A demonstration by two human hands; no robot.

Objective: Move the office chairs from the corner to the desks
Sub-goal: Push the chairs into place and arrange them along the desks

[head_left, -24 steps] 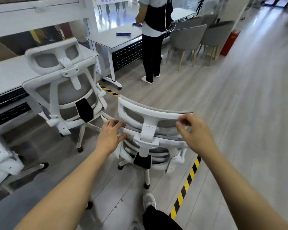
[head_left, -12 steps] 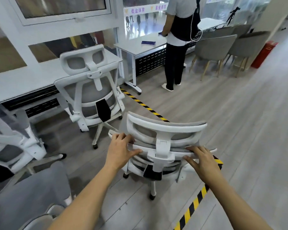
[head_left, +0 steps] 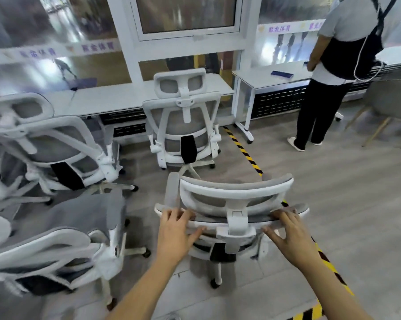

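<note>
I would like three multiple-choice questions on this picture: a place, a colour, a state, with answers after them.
1. Where does the dark flat object lie?
A. on the floor
B. on the white desk
C. on a chair seat
2. Which colours has the floor tape?
A. red and white
B. blue and white
C. yellow and black
3. What do the left hand and right hand do to the nearest chair?
A. both grip its backrest
B. one touches it
C. neither touches it
Answers: B, it rests on the desktop; C, its stripes alternate yellow and black; A, fingers curl over the backrest edge.
</note>
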